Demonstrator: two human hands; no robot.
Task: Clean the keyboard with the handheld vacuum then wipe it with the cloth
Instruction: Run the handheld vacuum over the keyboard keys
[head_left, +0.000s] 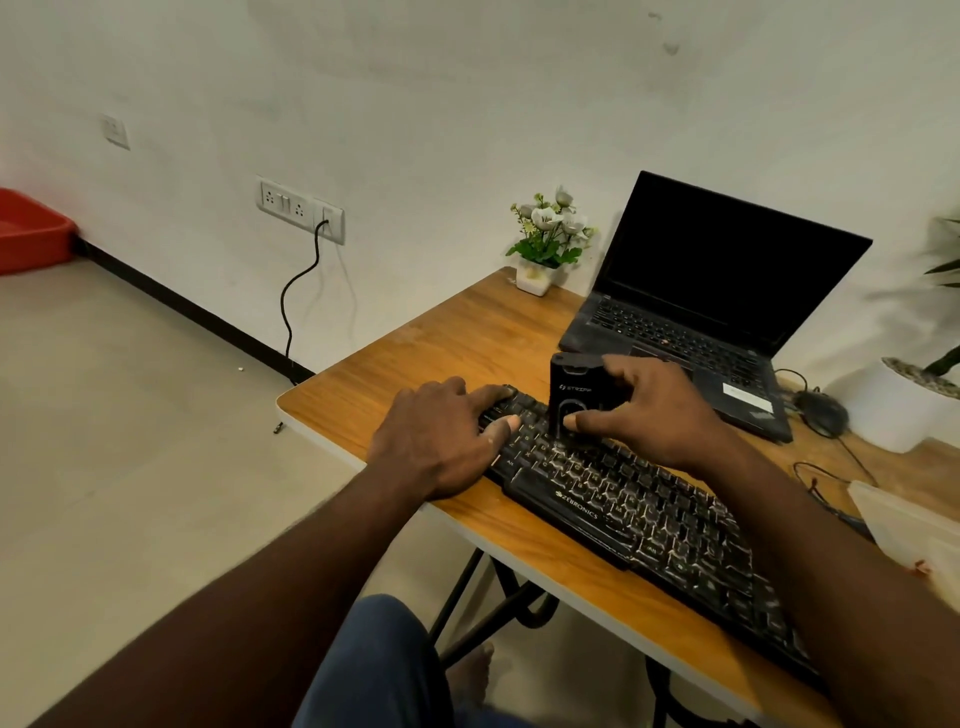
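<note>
A black keyboard (639, 514) lies diagonally on the wooden table (431, 353). A black handheld vacuum (569, 395) stands upright on the keyboard's upper left keys. My right hand (654, 415) grips the vacuum from the right, thumb across its front and fingers over its top. My left hand (441, 436) rests on the keyboard's left end, fingers stretched flat over the corner keys and thumb on the keys. A pale cloth (914, 525) lies at the right edge of the table.
An open black laptop (701, 296) sits behind the keyboard. A small flower pot (540, 260) stands at the table's back corner. A black mouse (821, 413) with cable and a white plant pot (893, 405) are at the right. The table's left edge drops to the floor.
</note>
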